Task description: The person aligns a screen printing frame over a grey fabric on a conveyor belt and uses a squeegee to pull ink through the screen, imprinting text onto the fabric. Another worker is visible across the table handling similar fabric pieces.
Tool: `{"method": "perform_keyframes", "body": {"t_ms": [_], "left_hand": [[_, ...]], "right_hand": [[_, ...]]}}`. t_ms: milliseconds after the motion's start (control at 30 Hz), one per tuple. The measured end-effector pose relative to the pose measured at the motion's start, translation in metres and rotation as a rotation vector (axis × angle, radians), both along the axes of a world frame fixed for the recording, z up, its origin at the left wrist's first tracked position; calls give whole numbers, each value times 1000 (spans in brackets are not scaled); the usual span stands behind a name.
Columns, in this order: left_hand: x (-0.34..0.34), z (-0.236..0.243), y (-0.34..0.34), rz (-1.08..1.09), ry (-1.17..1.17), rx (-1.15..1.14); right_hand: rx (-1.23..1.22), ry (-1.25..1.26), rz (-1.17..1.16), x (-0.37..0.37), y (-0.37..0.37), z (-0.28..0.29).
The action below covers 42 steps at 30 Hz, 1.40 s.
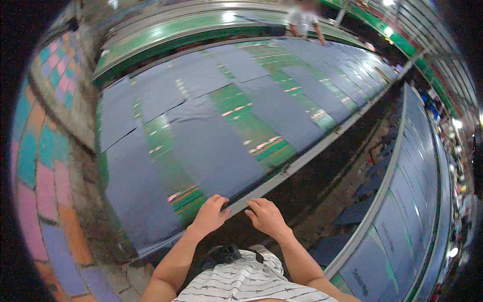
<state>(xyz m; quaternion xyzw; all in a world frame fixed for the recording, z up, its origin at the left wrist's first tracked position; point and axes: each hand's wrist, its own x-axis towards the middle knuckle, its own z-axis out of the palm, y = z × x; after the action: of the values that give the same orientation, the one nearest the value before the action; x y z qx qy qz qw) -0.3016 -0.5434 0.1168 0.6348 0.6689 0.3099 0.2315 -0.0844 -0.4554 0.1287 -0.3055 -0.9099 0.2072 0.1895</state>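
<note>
Your left hand and right hand are half open, fingers loosely curled, with nothing visible in them; whether they touch the rail is unclear. Just ahead, a blue-grey cloth panel lies flat on the green counter, slightly wrinkled at its far edge. To your right, a dark aisle runs alongside the rail.
</note>
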Motion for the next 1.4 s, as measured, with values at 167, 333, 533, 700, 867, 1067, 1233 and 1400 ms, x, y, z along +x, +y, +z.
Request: {"method": "perform_keyframes", "body": {"t_ms": [167,333,533,700,867,1067,1233,1400], "left_hand": [[107,2,99,-239,10,82],[208,4,187,-471,48,110],[303,-1,302,-703,104,97],[375,-1,412,-788,105,89],[439,-4,550,-828,103,96],[514,12,712,-810,90,150],[588,15,817,-878,116,77],[665,0,923,-910,155,17]], "right_hand": [[52,8,-200,106,67,16],[92,-17,-468,208,119,12],[61,20,-701,301,190,-2],[57,-36,-787,368,280,-12],[16,-98,-839,434,401,-1],[19,-129,-934,514,533,28],[-45,-140,-1003,590,629,13],[-17,-112,-993,672,746,-9]]}}
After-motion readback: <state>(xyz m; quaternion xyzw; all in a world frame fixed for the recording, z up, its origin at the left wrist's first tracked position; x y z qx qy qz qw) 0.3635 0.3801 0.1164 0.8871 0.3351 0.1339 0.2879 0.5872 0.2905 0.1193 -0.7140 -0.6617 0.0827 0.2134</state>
